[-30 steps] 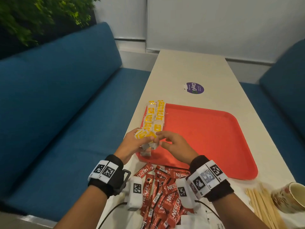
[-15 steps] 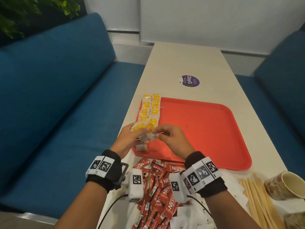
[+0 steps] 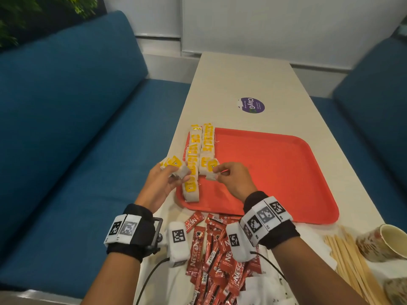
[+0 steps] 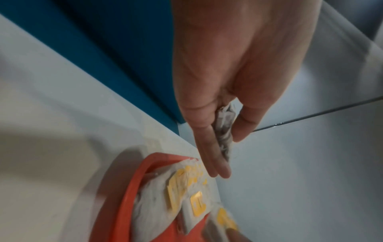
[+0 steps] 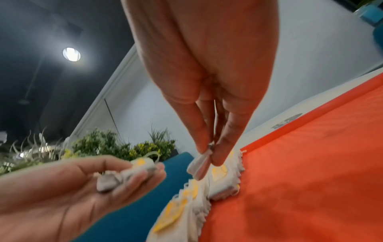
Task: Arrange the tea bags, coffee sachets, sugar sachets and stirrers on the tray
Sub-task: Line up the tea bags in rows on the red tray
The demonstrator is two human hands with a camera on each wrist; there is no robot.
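Two rows of yellow-tagged tea bags (image 3: 199,150) lie along the left edge of the red tray (image 3: 275,170). My left hand (image 3: 174,172) holds a small bunch of tea bags (image 3: 175,166) just left of the tray; the bunch (image 4: 225,129) sits between thumb and fingers. My right hand (image 3: 217,172) pinches one tea bag (image 3: 211,170) over the near end of the right row, its bag (image 5: 200,165) hanging just above the laid ones (image 5: 219,180). Red coffee sachets (image 3: 211,256) are heaped in front of the tray. Wooden stirrers (image 3: 350,260) lie at the right.
A patterned cup (image 3: 383,243) lies on its side beside the stirrers, another (image 3: 396,289) below it. White paper packets (image 3: 262,289) lie near the coffee heap. A purple sticker (image 3: 252,105) marks the long table (image 3: 242,80). Blue sofas flank both sides.
My hands have drawn apart: the right one pulled a single tea bag out of the left hand's bunch and moved it right, over the tray's second row.
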